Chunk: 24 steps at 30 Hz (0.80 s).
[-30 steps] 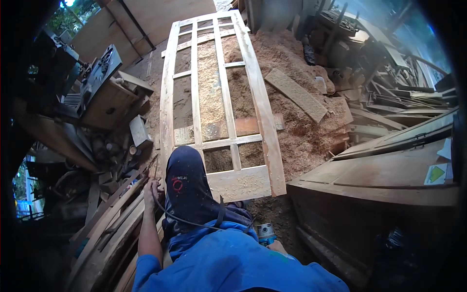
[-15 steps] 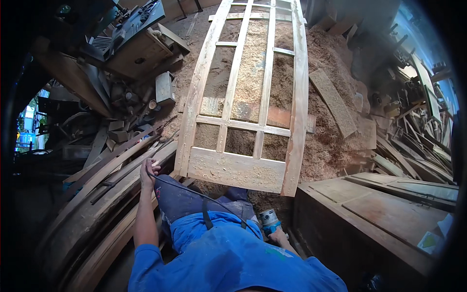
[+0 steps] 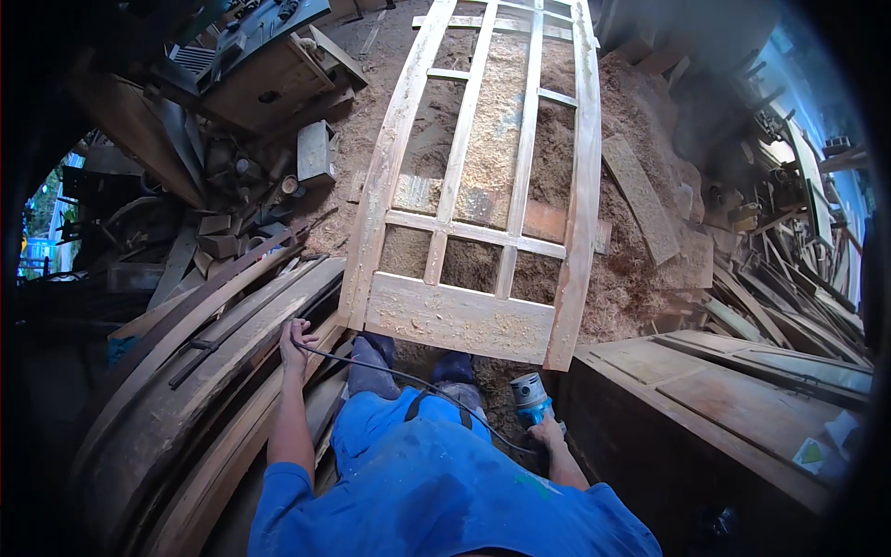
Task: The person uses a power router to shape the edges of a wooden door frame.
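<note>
My left hand is closed around a black power cord, beside the stacked timbers on the left. The cord runs slackly across my front toward a power tool on the right. My right hand grips this tool by its blue body; its silver, rounded end points away from me, and its exact kind is unclear. Beyond both hands lies a pale wooden door frame with several rails and open panels, scattered with wood shavings. Neither hand touches the frame.
Long curved timbers are stacked at my left. A wooden cabinet-like piece stands close on the right. Shavings cover the floor around a loose board. A cluttered workbench stands at the far left.
The power tool has come up and forward in my right hand, showing more of its body. My left hand has shifted slightly lower and right with the cord. The view has shifted a little.
</note>
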Tool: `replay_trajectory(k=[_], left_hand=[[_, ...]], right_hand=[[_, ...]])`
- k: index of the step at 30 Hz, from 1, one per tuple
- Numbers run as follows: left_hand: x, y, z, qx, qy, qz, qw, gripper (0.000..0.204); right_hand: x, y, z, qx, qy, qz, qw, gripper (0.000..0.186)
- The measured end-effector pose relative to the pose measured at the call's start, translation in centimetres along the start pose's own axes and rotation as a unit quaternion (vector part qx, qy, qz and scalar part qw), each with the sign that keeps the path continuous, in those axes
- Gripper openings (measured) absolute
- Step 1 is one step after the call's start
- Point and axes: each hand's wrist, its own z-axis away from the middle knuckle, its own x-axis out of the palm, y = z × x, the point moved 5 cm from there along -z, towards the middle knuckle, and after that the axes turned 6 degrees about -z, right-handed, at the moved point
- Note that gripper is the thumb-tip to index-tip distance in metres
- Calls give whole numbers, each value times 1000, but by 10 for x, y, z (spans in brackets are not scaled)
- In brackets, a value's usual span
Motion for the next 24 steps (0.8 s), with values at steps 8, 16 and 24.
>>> replay_trajectory(k=[8,16,24], left_hand=[[1,12,-120,45,-75,-22,996,46],[-26,-7,-272,4,-130,53,990,48],[-75,-69,-329,-36,-142,0,989,44]], right_hand=[[49,-52,52,56,-26,-179,982,55],[122,-147,124,134,-37,-147,979,38],[185,-225,172,109,-17,-93,990,48]])
